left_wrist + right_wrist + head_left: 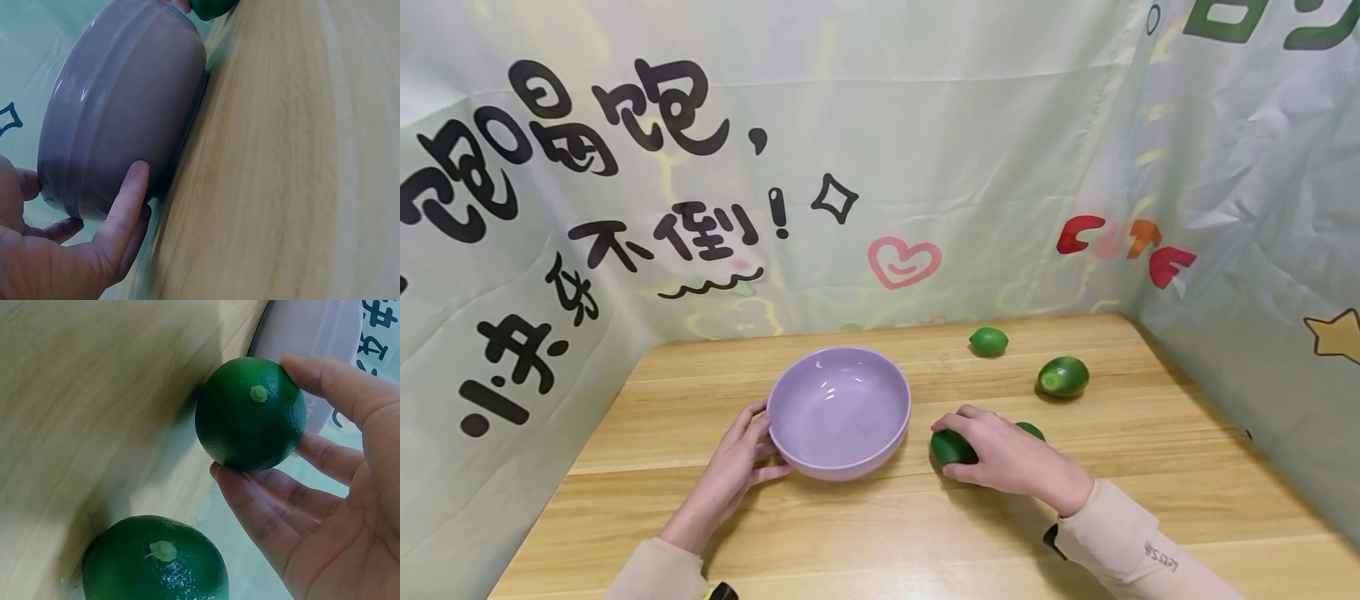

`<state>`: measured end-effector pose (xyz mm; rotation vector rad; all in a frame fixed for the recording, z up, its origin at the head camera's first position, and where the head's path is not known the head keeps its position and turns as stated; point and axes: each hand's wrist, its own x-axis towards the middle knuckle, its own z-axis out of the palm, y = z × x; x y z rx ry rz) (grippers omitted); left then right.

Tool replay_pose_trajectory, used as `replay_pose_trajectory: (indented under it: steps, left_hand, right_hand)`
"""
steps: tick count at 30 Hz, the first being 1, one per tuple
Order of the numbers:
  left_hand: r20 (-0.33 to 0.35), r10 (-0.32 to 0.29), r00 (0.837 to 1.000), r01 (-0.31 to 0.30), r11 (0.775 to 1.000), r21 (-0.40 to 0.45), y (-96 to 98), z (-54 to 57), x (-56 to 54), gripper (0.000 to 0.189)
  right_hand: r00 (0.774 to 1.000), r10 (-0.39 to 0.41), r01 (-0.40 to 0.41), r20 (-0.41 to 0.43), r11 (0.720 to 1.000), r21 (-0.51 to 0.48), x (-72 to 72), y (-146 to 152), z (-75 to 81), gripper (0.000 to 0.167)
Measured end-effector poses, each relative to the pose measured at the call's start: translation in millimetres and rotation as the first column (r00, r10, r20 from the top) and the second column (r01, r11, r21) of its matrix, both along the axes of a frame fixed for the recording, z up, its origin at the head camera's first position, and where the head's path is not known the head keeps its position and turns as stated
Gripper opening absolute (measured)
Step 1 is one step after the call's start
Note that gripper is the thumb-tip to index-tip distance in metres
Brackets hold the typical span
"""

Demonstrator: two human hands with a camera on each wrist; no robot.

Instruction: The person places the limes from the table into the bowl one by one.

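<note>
Lettering (pixel 707 242), black, on backdrop (pixel 805 50), far L. Next, L hand (pixel 735 457) at L side of bowl (pixel 838 417): fingers apart, fairly straight, tips touching outer wall (L wrist cam agrees). Bowl: lilac, opening up, approx. mid-table (pixel 865 542); inside shows lilac glaze w/ white highlights.

Dark green fruit (pixel 952 450) just R of bowl, outside it, betw. thumb & fingers of R hand (pixel 1006 450); digits clamped on it, palm apart from it per R wrist cam. Pale stem nub visible same cam. Cannot tell if this fruit touches table.

Small green fruit (pixel 989 342) on table beyond R hand, nr rear edge. Half-hidden fruit (pixel 1031 431) mostly covered by R hand in head view; R wrist cam gives it larger, nr the held one, w/ own stem nub. Oval fruit (pixel 1063 377) farther R on table, glossy, pale spot on L end.

Far R: coloured "CUTE" letters (pixel 1159 268) on backdrop, then yellow star (pixel 1337 336), partly cut by frame edge.
</note>
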<state>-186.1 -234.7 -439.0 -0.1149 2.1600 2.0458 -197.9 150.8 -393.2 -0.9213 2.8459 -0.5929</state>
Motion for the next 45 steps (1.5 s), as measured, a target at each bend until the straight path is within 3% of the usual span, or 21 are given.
replay_pose_trajectory:
  steps: [20, 45]
  left_hand:
    - [-0.007, 0.000, 1.000, 0.000, 1.000, 0.000, 0.6, -0.3, 0.1, 0.052]
    - [-0.006, -0.002, 1.000, 0.002, 1.000, 0.000, 0.2, -1.4, -1.0, 0.052]
  right_hand:
    - [0.999, 0.021, -0.022, -0.025, 0.999, -0.025, -6.6, 4, 9.5, 0.048]
    - [0.993, 0.020, -0.023, -0.115, 0.999, -0.023, -15.3, 7, 30.0, 0.047]
